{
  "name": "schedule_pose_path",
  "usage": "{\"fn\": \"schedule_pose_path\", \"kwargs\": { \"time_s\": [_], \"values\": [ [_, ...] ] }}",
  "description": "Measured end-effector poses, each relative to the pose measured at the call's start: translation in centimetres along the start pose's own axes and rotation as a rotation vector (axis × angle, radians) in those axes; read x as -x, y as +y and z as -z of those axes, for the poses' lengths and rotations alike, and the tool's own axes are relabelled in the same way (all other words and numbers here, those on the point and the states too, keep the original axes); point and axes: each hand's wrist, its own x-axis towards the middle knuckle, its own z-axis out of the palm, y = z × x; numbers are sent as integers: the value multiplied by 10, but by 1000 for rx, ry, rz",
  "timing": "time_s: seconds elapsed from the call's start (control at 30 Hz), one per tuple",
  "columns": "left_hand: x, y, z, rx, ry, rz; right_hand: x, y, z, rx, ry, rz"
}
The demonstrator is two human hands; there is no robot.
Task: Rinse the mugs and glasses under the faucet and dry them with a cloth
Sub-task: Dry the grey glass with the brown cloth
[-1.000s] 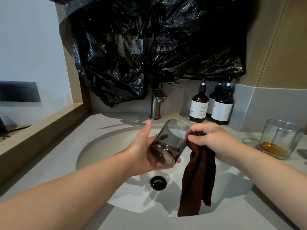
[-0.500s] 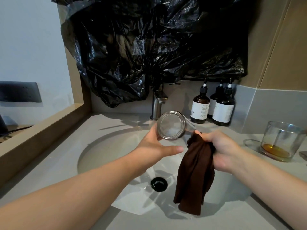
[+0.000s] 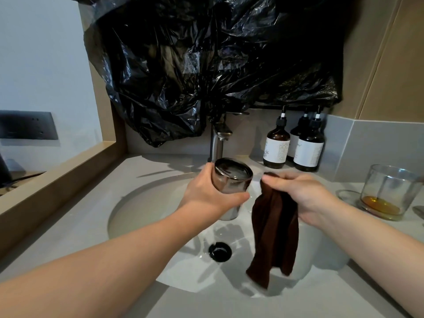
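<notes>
My left hand [image 3: 210,195] grips a clear tumbler glass [image 3: 230,180] over the white sink basin [image 3: 146,203], turned upside down so its thick base faces up. Just behind it stands the metal faucet [image 3: 218,143]; no water stream shows. My right hand [image 3: 305,196] pinches a dark brown cloth [image 3: 274,228] that hangs down over the basin, a short gap right of the glass. A second clear glass [image 3: 387,191] with a little amber liquid in the bottom sits on the counter at the far right.
Three dark pump bottles [image 3: 296,145] stand at the back right of the counter. A black plastic bag [image 3: 206,65] covers the wall above the faucet. The black drain [image 3: 220,251] lies in the basin. A wooden ledge [image 3: 57,177] runs along the left.
My left hand has turned the glass from lying on its side, mouth toward me, to upside down. The cloth came out of the glass and now hangs free from my right hand.
</notes>
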Motion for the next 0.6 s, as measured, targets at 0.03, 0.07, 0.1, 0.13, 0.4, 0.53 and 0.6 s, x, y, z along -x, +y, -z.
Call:
{"fn": "schedule_pose_path", "kwargs": {
  "time_s": [0.03, 0.07, 0.1, 0.13, 0.4, 0.53, 0.6],
  "values": [
    [1, -1, -1, -53, -41, 16, 0, -4, 3, 6, 58, 86],
    [2, -1, -1, -99, -87, 29, 0, -8, 6, 22, 108, 186],
    [3, -2, -2, -147, -133, 36, 2, -12, 7, 61, 145, 286],
    [4, -2, -4, -191, -174, 33, 4, -15, 8, 133, 174, 382],
    [13, -4, -13, -288, -265, -27, 8, 11, -10, 552, 5, 604],
    [8, -7, -13, -251, -237, 43, 14, 12, -14, 518, -130, 577],
    [8, -8, -14, -269, -239, 38, 19, 10, -15, 563, -174, 598]
  ]
}}
